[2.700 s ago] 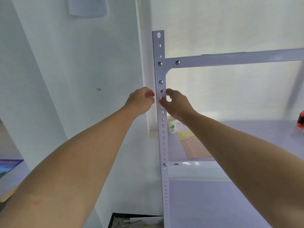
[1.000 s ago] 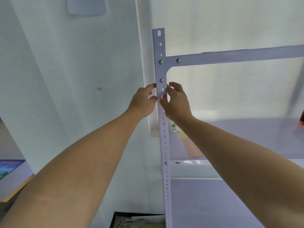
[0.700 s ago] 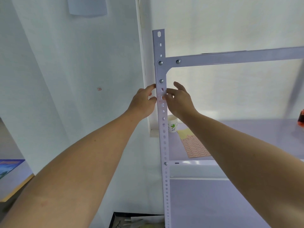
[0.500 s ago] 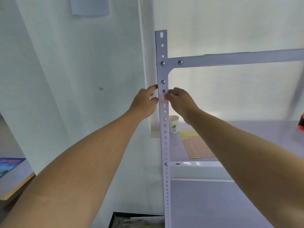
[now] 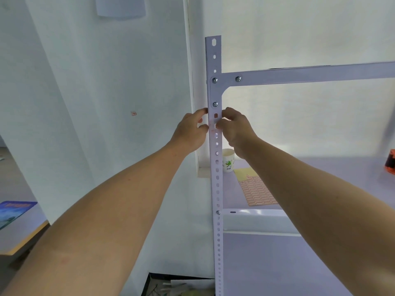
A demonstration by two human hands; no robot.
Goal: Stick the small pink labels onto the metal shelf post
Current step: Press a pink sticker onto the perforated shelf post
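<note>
white wall (image 5: 85,103), shelf (image 5: 320,174), label sheet (image 5: 256,193)

I have 1 view only, from the camera on the person's head, so no second view shares any part of the scene. It looks forward and slightly up along both outstretched arms, with the left hand (image 5: 190,130) and right hand (image 5: 236,128) meeting near the middle of the frame. The shelf post (image 5: 216,167) stands upright, close and just right of centre. The wide lens bends the wall (image 5: 96,82) on the left. The shelf (image 5: 320,171) sits lower right, and a box (image 5: 177,285) shows at the bottom edge.
</note>
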